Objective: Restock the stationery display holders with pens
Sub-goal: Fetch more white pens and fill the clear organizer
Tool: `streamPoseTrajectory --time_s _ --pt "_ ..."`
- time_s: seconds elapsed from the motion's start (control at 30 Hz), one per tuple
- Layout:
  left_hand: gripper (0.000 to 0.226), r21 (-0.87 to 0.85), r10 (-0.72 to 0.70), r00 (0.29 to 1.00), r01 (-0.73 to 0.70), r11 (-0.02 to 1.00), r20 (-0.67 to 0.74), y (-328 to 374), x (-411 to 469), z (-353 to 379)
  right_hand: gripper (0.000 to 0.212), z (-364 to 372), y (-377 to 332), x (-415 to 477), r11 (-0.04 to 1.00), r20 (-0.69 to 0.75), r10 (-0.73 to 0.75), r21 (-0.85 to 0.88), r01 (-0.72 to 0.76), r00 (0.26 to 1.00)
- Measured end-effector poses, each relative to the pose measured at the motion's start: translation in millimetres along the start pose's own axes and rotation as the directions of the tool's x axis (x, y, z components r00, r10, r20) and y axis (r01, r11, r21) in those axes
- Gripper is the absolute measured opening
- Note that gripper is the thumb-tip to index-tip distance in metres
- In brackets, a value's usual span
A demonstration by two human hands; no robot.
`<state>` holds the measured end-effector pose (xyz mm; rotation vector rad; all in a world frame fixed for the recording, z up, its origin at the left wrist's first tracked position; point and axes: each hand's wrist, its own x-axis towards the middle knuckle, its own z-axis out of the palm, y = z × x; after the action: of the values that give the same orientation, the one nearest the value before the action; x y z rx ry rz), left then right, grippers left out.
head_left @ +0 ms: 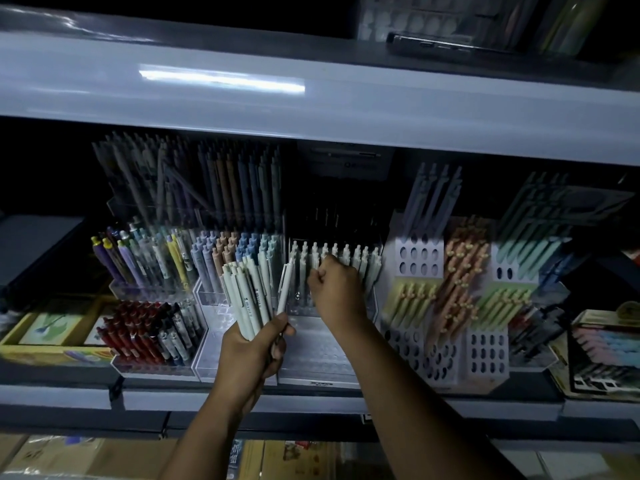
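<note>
Left hand [252,348] low centre, fingers wrapped tight round a bundle of pale pens [247,292] fanning up toward twelve o'clock. One pen [285,289] leans away from the bunch at one o'clock. Right hand [334,289] sits at two o'clock of the left, fingers curled in, knuckles up against the row of pale pens [360,261] standing in the clear holder [322,348]. Whether it pinches a pen, I cannot tell. Red pens [138,327] at nine o'clock, a holed stand [420,258] at three.
</note>
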<state>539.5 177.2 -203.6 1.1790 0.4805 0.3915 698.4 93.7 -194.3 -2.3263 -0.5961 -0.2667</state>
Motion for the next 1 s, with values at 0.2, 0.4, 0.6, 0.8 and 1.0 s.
streamPoseTrajectory --time_s 0.2,0.4,0.6,0.8,1.0 --pt "0.032 -0.003 0.007 1.000 -0.007 1.000 -0.004 -2.7 2.1 0.8 0.025 -2.6 -0.2 -3.6 0.992 0.087 0.060 0.105 -0.069 0.994" --pt "0.026 0.002 0.020 1.000 -0.020 1.000 0.008 -4.9 4.1 1.3 0.018 -17.6 -9.9 -24.4 0.863 0.188 0.153 0.452 -0.224 0.970" --pt "0.020 -0.006 0.040 0.999 -0.040 0.999 -0.025 -8.4 4.8 7.2 0.036 -38.9 -31.2 -40.2 0.694 0.200 0.129 0.681 -0.233 0.971" --pt "0.017 0.117 0.094 0.991 -0.082 0.990 -0.098 -15.1 4.3 11.0 0.026 -41.3 -33.8 -49.1 0.772 0.180 0.136 0.597 -0.218 0.974" --pt "0.022 0.159 0.131 0.987 -0.115 0.981 -0.095 -16.6 0.6 14.1 0.022 -42.8 -32.4 -50.6 0.768 0.197 0.203 0.576 -0.281 0.959"
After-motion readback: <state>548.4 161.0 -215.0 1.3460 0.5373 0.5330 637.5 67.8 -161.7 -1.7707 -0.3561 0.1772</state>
